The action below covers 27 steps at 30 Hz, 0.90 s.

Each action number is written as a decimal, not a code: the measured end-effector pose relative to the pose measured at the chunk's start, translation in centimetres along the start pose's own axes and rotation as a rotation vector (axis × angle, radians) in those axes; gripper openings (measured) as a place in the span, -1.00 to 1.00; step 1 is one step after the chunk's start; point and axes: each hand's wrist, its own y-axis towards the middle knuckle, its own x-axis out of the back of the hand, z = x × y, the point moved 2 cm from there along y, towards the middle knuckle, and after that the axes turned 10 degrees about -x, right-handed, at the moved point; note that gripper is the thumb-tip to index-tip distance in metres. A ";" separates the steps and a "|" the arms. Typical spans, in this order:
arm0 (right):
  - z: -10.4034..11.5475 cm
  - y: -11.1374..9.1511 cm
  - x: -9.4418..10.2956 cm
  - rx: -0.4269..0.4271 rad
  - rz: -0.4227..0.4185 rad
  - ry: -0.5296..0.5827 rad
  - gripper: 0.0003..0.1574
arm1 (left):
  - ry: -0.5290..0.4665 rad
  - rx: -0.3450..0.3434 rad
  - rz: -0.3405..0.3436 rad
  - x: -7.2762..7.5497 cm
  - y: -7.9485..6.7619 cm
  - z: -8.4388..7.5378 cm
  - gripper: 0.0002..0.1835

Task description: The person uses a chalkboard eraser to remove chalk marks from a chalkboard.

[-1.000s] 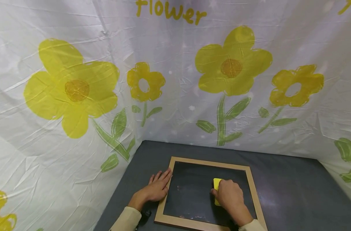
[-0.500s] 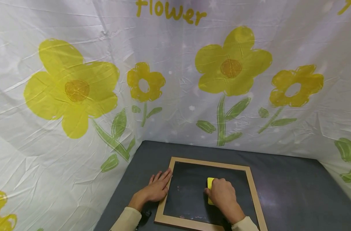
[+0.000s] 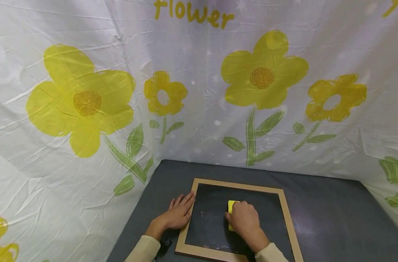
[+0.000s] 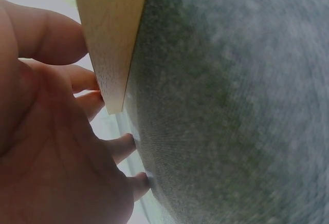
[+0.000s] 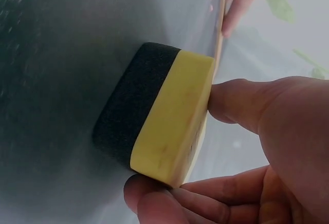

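A small chalkboard with a pale wooden frame lies flat on the dark table. My right hand grips a yellow chalkboard eraser between thumb and fingers. Its black felt side faces down on the board, around the middle of the surface. My left hand rests on the left edge of the frame with its fingers extended. In the left wrist view, the thumb and some fingers touch the wooden frame edge, while other fingertips reach the tablecloth.
Faint chalk traces remain at the board's left, with more smudges along the bottom. Dark cloth covers the table. White fabric printed with yellow flowers hangs behind and on both sides.
My right hand has slid the eraser leftward across the board, from right of centre to about the middle. The left hand and the board have stayed in place.
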 end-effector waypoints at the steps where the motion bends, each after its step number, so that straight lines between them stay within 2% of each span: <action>1: 0.1 0.0 0.0 0.006 -0.005 0.004 -0.39 | 0.004 0.000 -0.005 -0.2 0.1 0.3 -0.24; 14: 2.3 -0.2 -0.9 0.061 -0.033 0.000 -0.42 | -0.001 0.028 -0.016 -0.4 0.2 0.4 -0.24; 23: 4.0 -0.6 -1.6 0.119 -0.090 -0.021 -0.49 | 0.008 -0.003 -0.015 0.0 0.0 0.1 -0.24; 27: 4.8 -0.9 -2.1 0.145 -0.122 -0.043 -0.48 | 0.032 0.038 0.005 0.3 0.0 -0.8 -0.25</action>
